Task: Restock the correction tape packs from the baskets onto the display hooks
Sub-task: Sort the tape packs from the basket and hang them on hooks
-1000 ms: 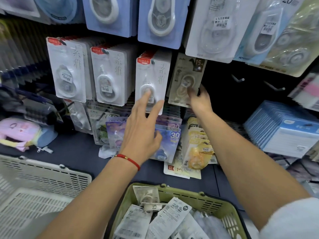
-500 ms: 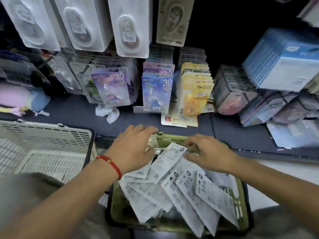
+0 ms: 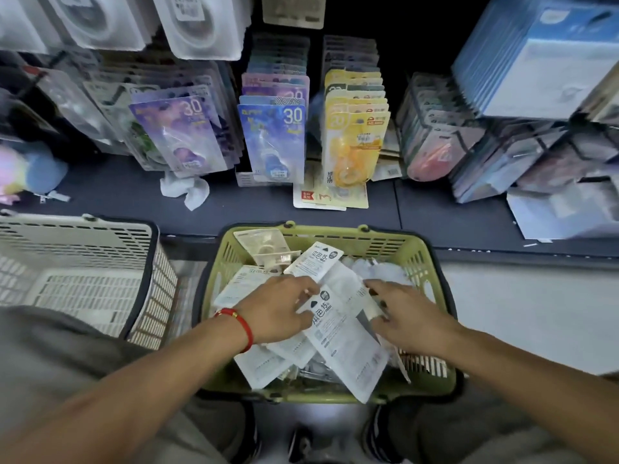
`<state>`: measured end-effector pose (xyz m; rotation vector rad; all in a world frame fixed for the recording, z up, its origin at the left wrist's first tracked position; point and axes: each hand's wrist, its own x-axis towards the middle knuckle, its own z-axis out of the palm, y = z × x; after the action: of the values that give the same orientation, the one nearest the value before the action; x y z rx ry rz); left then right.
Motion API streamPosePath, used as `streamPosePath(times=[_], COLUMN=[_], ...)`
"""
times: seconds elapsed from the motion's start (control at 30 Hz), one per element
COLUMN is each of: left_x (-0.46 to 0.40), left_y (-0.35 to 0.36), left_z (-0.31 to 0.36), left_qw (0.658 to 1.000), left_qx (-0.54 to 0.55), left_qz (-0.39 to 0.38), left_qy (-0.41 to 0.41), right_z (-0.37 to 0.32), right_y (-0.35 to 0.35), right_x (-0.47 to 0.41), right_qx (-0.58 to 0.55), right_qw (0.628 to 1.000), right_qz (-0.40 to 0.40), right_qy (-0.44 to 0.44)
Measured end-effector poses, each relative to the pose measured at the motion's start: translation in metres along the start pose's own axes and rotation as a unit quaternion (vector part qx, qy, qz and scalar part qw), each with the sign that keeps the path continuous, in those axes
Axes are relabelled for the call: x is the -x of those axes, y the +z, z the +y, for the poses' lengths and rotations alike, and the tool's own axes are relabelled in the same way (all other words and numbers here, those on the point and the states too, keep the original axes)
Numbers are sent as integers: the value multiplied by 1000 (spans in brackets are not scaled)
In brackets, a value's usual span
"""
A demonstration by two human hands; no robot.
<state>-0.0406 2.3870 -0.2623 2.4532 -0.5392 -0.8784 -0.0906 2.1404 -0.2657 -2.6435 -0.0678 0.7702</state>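
Currently, the green basket (image 3: 422, 262) serves as the reference point for all positions. Behind it stands the shelf (image 3: 435, 209), carrying upright rows of carded tape products. To its left sits the white basket (image 3: 100, 249). Inside the green basket lies a loose heap of white packs (image 3: 261, 366), overlapping at mixed angles.

Both hands work inside the green basket. The left hand (image 3: 278, 309) rests palm-down on the heap at the basket's left-centre, fingers lightly spread and curled onto the top pack (image 3: 345, 343), thumb at the pack's printed end. The right hand (image 3: 408, 316) rests at the basket's right-centre, fingers spread, fingertips touching the same pack's right edge. Whether either hand has actually closed a pinch on the pack cannot be determined.

The top pack lies between the two hands. Its long axis runs diagonally, from the basket's middle toward its near right corner. The printed end is nearer the left hand, so that hand appears better placed to lift it. A lift along this axis probably risks dragging neighbouring packs.
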Motion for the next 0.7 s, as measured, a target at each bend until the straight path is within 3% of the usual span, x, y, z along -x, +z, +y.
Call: streamPosePath(times=[0.13,0.23,0.3,0.4,0.47,0.53,0.6,0.67,0.7], left_x=[-5,-8,-10,-8,-5,-3,-2,-1,0], left_y=[-4,-6,-7,-9,-13,-20,-29,-41,-46], left_z=[10,22,31,40,38,31,19,7,2], left_qw=[993,973,948,884,845,838,838,836,834], left_qx=[36,164,294,466,534,545,543,536,532], left_qz=[109,159,120,10,-30,-18,31,94,121], left_qy=[27,45,31,24,16,-7,-39,-70,-81], right_z=[13,13,7,-6,-13,-17,-15,-12,-12], right_y=[-38,-67,-80,-84,-78,-67,-50,-26,-9], right_x=[3,7,6,0,-9,-21,-30,-27,-24], right_qx=[-130,-271,-398,-548,-591,-603,-540,-321,-189], right_qw=[985,949,905,832,803,792,825,934,977], right_qz=[104,160,146,67,55,96,155,153,102], right_qy=[33,17,-22,-55,-45,-15,54,43,7])
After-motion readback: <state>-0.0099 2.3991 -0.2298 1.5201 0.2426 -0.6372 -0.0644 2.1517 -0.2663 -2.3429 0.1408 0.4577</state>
